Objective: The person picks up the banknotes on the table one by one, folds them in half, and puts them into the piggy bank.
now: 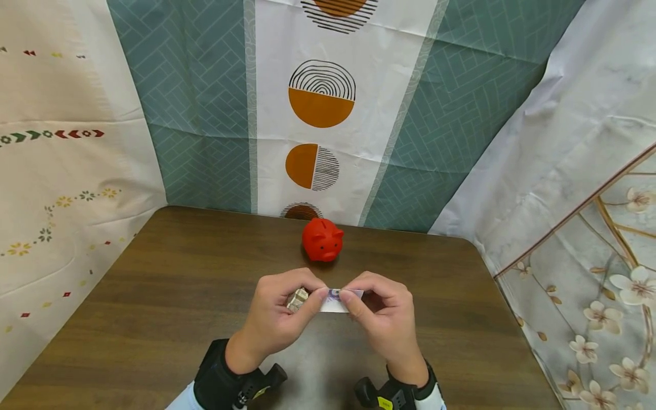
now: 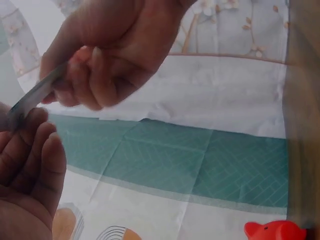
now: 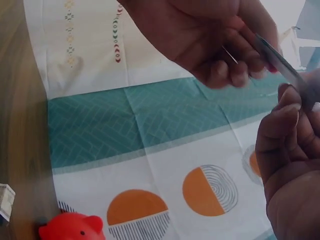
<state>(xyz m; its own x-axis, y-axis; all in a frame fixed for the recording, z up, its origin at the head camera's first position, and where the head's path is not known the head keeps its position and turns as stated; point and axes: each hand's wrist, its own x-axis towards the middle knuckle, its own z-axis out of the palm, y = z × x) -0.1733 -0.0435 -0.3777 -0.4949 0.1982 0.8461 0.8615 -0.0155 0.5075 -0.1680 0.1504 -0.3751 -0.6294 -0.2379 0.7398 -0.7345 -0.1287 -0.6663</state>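
Observation:
Between my two hands is a small folded banknote, pale with a purple print, which shows edge-on as a thin strip in both wrist views. My left hand pinches its left end between thumb and fingertips. The right end is pinched the same way by my right hand. A folded, yellowish paper bundle lies on the table, showing through the gap between my left thumb and forefinger. Beyond both hands a red piggy bank stands upright, its slot on top and its snout facing me.
The brown wooden table reaches back to a hanging teal and white cloth. Patterned pale cloths hang along the left and right sides. Each wrist wears a black camera strap.

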